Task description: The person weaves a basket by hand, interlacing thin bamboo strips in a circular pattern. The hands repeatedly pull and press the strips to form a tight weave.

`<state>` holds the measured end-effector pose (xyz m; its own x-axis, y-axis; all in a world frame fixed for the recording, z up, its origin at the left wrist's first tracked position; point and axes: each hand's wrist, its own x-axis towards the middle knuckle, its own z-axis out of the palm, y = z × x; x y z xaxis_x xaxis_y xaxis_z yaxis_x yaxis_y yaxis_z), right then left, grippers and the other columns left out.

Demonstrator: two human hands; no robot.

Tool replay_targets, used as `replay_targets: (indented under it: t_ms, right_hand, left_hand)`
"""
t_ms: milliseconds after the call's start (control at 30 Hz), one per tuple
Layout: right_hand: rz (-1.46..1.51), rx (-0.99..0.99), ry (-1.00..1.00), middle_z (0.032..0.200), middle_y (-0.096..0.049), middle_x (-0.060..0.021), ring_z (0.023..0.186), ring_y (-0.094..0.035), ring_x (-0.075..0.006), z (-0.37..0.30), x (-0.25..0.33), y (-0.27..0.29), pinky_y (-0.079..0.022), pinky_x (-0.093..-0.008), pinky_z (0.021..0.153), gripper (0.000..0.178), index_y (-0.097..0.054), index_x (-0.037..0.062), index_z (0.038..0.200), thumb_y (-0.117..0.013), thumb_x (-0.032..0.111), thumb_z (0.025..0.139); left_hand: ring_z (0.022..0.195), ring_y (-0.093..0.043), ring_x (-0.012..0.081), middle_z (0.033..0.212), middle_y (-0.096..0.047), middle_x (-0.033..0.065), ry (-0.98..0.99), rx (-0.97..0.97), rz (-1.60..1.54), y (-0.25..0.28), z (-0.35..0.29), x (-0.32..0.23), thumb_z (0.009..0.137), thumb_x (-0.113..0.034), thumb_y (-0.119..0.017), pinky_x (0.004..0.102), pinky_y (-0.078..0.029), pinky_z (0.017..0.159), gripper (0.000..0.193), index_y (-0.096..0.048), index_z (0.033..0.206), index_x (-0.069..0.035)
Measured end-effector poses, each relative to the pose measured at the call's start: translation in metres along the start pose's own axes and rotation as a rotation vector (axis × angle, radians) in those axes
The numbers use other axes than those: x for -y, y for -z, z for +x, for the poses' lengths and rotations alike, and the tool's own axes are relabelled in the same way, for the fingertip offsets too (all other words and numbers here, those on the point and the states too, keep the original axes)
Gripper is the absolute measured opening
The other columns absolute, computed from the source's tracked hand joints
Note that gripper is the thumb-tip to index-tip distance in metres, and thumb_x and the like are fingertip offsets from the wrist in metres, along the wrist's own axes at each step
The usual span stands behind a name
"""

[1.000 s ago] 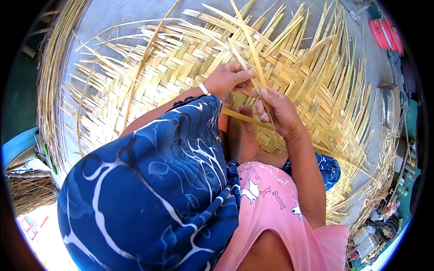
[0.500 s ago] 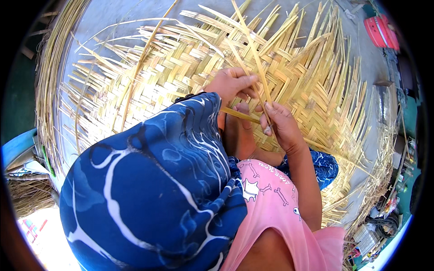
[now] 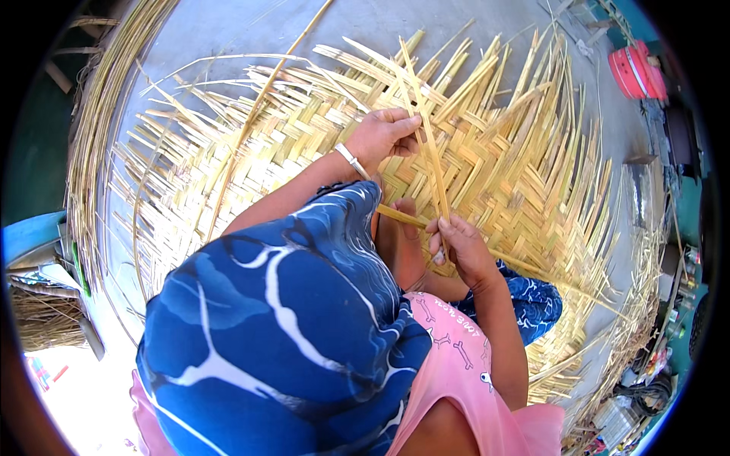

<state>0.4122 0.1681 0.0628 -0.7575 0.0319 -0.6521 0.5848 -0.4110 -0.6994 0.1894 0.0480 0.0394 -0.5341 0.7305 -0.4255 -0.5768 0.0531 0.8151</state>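
A partly woven reed mat [image 3: 487, 171] lies beneath my hands, loose strip ends fanning out along its far and side edges. My left hand [image 3: 385, 139], with a pale band at the wrist, is closed, thumb and fingers pinching a thin strip. A split reed strip [image 3: 429, 144] rises from my right hand past the left fingertips, its two lengths crossing near the top. My right hand [image 3: 465, 247] is closed in a pinch round the strip's lower end. Another flat strip [image 3: 401, 216] stretches from near my foot [image 3: 401, 242] toward the right fingers.
A bundle of long reeds [image 3: 103, 144] lies along the left side. One long stalk [image 3: 262, 95] crosses the mat's left part. A pink-red object with a white band [image 3: 637, 72] sits at the far right. Assorted clutter [image 3: 646, 387] and a dark coil line the lower right.
My left hand has drawn slightly away from the right one, and its forearm and wristband now show. My right hand has moved a little down. The two strip lengths stand closer together.
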Motion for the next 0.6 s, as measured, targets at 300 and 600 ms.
replay_targets:
  t_ms: [300,600]
  right_hand:
    - [-0.032,0.080,-0.090,0.072,-0.059,-0.0043,0.058,-0.054,-0.0108,0.001,-0.005,-0.003,-0.046,-0.0226,0.056,0.028,-0.057,0.0030,0.097,-0.046,0.028,0.097]
    - [-0.171,0.139,-0.063,0.080,-0.061,-0.0047,0.073,-0.059,-0.0123,-0.004,-0.013,-0.007,-0.049,-0.0250,0.069,0.029,-0.059,0.0015,0.101,-0.048,0.028,0.097]
  left_hand:
    - [0.064,-0.057,0.0064,0.081,-0.064,0.0011,-0.045,-0.050,-0.053,0.022,0.003,-0.011,0.093,-0.023,-0.056,0.0207,-0.049,0.063,0.026,-0.065,0.105,-0.003]
    - [0.065,-0.058,0.0061,0.081,-0.064,0.0008,-0.058,0.030,-0.020,0.030,0.002,-0.012,0.092,-0.023,-0.058,0.0205,-0.049,0.064,0.025,-0.066,0.103,-0.003]
